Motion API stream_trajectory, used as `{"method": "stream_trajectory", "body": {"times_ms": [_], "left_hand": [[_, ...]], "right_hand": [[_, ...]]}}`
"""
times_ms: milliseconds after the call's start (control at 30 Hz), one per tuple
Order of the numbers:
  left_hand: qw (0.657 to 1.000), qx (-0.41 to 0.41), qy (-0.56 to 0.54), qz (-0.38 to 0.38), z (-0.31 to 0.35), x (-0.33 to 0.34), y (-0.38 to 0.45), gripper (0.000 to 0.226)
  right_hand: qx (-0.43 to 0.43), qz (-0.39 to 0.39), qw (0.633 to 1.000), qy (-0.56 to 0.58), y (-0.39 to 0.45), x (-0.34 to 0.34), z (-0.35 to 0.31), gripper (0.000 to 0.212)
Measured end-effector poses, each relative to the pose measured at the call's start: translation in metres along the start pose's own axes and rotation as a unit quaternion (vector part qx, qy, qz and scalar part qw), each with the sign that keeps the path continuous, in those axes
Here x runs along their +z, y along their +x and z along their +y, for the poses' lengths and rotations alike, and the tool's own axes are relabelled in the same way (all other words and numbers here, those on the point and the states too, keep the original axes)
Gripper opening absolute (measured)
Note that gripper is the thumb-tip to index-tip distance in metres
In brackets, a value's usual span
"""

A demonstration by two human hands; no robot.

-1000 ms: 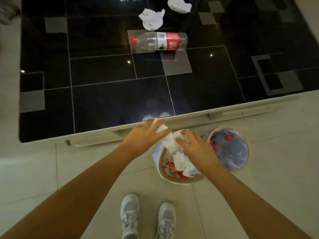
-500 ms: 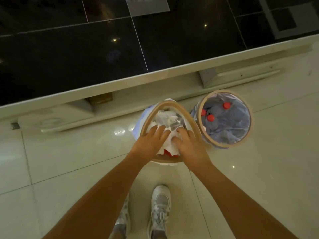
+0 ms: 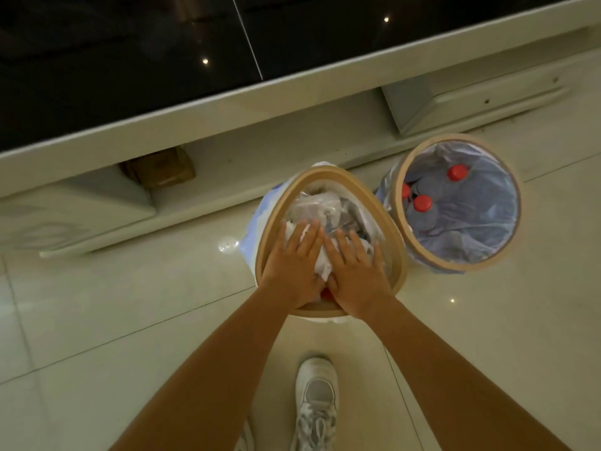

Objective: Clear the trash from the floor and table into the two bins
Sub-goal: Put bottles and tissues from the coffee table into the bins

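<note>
Two bag-lined bins with tan rims stand on the floor by the table. The left bin [image 3: 395, 242] is full of crumpled white paper [image 3: 320, 206] and clear plastic. My left hand [image 3: 294, 263] and my right hand [image 3: 356, 271] lie flat, palms down, side by side on top of that paper, fingers spread, holding nothing. The right bin [image 3: 461, 266] holds plastic bottles with red caps [image 3: 457, 172].
The black glossy table [image 3: 130, 60] with a pale rim fills the top. Its pale base runs along the floor behind the bins, with a brown box [image 3: 162, 166] tucked under it. My white shoe [image 3: 317, 398] stands on the pale tiled floor below the bins.
My head has tilted down and closer, so the bottle and tissues on the table left the view. Both hands went from gripping the paper to pressing flat on it inside the left bin.
</note>
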State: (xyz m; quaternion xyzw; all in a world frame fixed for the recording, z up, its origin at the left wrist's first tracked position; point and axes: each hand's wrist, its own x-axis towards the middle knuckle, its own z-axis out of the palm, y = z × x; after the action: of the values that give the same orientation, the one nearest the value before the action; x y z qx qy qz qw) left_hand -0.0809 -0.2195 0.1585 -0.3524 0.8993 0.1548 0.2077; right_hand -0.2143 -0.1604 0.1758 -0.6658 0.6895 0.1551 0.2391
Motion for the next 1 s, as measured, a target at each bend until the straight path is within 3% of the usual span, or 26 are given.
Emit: {"method": "stream_trajectory", "body": {"times_ms": [200, 400, 533, 733, 1000], "left_hand": [[0.995, -0.004, -0.095, 0.022, -0.004, -0.034, -0.019, 0.092], [0.993, -0.078, -0.07, 0.057, -0.002, -0.113, -0.041, 0.056], [0.98, -0.096, -0.077, 0.158, -0.003, -0.162, -0.06, 0.048], [0.982, -0.104, -0.049, 0.149, -0.006, -0.23, -0.075, 0.053], [0.967, -0.135, 0.014, 0.215, -0.044, -0.292, -0.077, 0.057]], "right_hand": [[0.01, 0.037, 0.999, 0.02, -0.013, -0.046, 0.003, 0.07], [0.006, 0.086, 0.996, 0.029, -0.027, -0.106, 0.001, 0.058], [-0.008, 0.132, 0.991, 0.008, -0.05, -0.147, -0.001, 0.051], [-0.043, 0.179, 0.983, 0.002, -0.072, -0.212, 0.0, 0.048], [-0.053, 0.217, 0.974, -0.029, -0.055, -0.292, -0.015, 0.049]]}}
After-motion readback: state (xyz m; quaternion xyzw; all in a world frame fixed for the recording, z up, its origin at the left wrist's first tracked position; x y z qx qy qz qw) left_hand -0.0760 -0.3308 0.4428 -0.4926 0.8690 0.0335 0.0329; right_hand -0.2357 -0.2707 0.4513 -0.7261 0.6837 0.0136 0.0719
